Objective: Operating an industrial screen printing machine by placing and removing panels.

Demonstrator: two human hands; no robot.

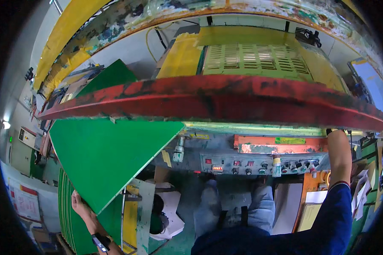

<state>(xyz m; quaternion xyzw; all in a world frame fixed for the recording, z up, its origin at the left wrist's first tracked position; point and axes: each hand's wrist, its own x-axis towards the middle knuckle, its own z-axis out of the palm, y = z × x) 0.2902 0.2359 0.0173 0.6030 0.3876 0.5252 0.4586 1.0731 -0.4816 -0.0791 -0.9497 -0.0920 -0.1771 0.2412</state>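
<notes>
My left hand (80,207) grips the near left edge of a large flat green board (115,155), its fingers pressed against the rim. The board slants, and its far part passes under a long red frame bar (217,100) smeared with dark ink. Beneath that hand stands a stack of similar green boards (66,212), seen edge on. On the right, my right hand (337,135) reaches up to the underside of the red bar; the bar hides its fingers, so what they touch cannot be made out.
Below the bar runs a control panel (259,165) with knobs and lit indicators. An orange-red block (281,144) lies above it. Behind the bar is a printing screen (255,57) with rows of slots. A metal rack (130,197) stands left of my legs, and papers (361,187) sit far right.
</notes>
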